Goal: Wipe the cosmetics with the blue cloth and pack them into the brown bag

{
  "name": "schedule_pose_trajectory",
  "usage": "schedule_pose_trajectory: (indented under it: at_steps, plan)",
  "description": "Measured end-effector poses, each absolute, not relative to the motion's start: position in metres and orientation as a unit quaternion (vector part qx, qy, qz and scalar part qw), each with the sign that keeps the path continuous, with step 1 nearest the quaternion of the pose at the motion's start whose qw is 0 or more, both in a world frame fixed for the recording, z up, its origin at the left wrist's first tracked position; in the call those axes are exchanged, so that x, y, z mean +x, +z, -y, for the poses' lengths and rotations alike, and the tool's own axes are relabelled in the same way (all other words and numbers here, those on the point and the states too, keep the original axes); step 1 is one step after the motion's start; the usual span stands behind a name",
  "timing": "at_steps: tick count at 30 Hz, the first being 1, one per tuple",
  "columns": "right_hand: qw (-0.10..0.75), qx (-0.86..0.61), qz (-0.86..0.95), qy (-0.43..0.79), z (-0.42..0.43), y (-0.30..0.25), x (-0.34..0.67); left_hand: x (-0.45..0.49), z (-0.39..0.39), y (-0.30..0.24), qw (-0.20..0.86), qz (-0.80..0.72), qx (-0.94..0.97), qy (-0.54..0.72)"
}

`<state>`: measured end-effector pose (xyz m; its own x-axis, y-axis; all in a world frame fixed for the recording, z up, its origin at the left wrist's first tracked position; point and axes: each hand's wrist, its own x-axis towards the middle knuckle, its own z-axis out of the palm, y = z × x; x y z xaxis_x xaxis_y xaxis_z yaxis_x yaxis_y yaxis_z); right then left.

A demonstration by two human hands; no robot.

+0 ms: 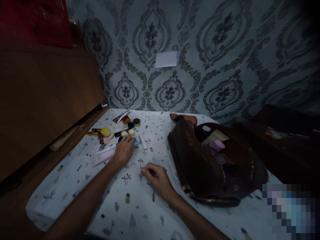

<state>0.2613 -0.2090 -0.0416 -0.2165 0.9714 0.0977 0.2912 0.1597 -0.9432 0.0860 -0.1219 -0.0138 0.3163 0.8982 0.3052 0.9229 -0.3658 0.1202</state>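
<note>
My left hand (124,150) reaches out over a white patterned sheet (140,206) and rests on a pile of small cosmetics, fingers curled over a pen-like item with a blue tip (136,143). A pale pink tube (101,157) lies just under its wrist. My right hand (157,178) lies near the middle of the sheet with fingers curled in a pinch on a thin dark stick (151,172) that I cannot make out. An open brown bag (195,163) stands to the right of it, with bottles and tubes inside.
Several small cosmetics (125,126) are scattered at the far left of the sheet: round pots, lipsticks, a white tube (143,141). A wooden headboard (45,100) rises on the left. Patterned wallpaper with a white note (166,59) is behind. Dark furniture (282,140) stands at right.
</note>
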Motion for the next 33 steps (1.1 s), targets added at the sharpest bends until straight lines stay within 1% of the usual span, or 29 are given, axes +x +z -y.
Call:
schedule_pose_trajectory:
  at_steps: [4, 9, 18, 25, 33]
  plan:
    - [0.394, -0.490, 0.659, 0.413, 0.209, -0.041, 0.263, 0.078, 0.121, -0.007, 0.044, 0.588, -0.789, -0.174]
    - [0.389, -0.493, 0.666, 0.403, 0.209, -0.041, 0.262, 0.057, 0.113, 0.005, 0.084, 0.670, -0.726, -0.129]
    - [0.384, -0.492, 0.670, 0.403, 0.210, -0.042, 0.263, 0.020, 0.104, 0.006, 0.087, 0.759, -0.639, -0.086]
    - [0.385, -0.491, 0.673, 0.397, 0.209, -0.045, 0.263, -0.013, 0.099, 0.005, 0.059, 0.812, -0.578, -0.064]
    - [0.383, -0.487, 0.675, 0.400, 0.210, -0.041, 0.265, -0.030, 0.094, 0.004, 0.025, 0.835, -0.546, -0.067]
